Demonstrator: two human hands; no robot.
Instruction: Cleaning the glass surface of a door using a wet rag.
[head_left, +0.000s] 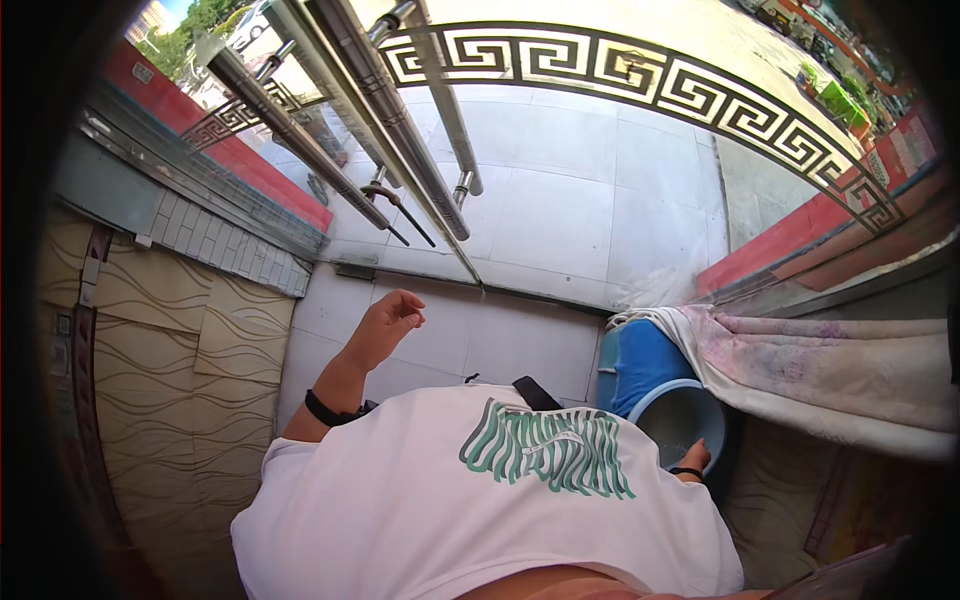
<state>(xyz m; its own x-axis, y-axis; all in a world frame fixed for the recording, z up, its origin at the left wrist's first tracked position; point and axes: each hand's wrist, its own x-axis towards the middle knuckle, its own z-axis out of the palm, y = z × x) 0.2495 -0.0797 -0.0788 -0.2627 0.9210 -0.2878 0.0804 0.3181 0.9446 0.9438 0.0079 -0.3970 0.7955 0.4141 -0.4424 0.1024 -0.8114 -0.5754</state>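
My left hand (388, 324) is raised over the tiled floor, its fingers loosely bent and nothing visible in them. A dark band (330, 411) circles that wrist. At the lower right, my right hand (697, 456) is at the near rim of a light blue plastic bucket (714, 405). Its fingers are partly hidden, so whether they grip the rim is unclear. Inside the bucket is what looks like cloudy liquid. In front of me stands a glass door with long metal tube handles (390, 120) and a Greek-key band (551, 58).
A blue object (656, 360) stands beside the bucket, partly under a pale draped cloth (825, 360). Wave-patterned panels (150, 330) line the left side. A U-shaped lock (386, 195) hangs on the left handle. Beyond the glass are potted plants (847, 105) and a parked car (251, 26).
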